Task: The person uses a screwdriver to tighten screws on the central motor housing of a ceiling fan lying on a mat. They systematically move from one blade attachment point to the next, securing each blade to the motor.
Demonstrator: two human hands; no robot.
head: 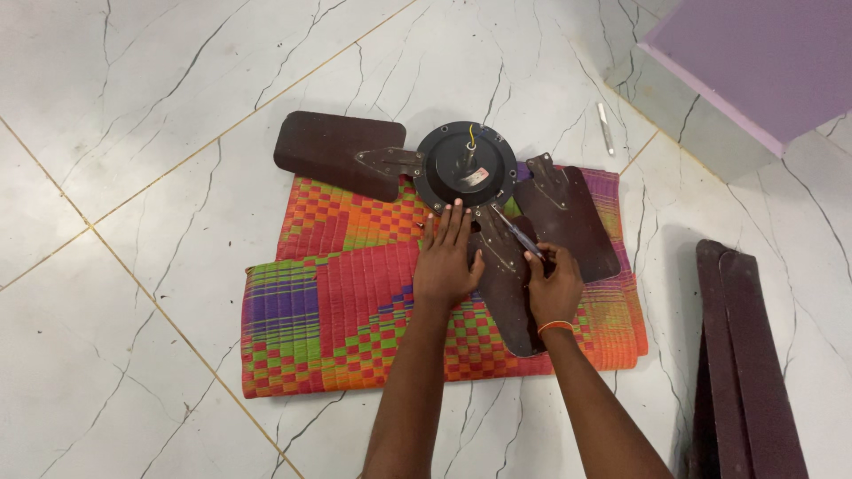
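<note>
Ceiling fan motor hub (465, 166) sits on folded woven mat (355, 293), w/ near blade (508, 284) under both hands. Left hand (447, 262) flat, fingers spread, pressing blade by the hub. Right hand (555, 286) clamped on screwdriver (517, 232), tip at blade bracket. Risk: tip could slip off screw & gouge blade or jab left fingers, since they lie close. Count: 3 blades on hub, 2 loose blades (745, 355) at right, 1 screwdriver, 1 mat, 1 white pen-like stick (605, 129) on floor.
</note>
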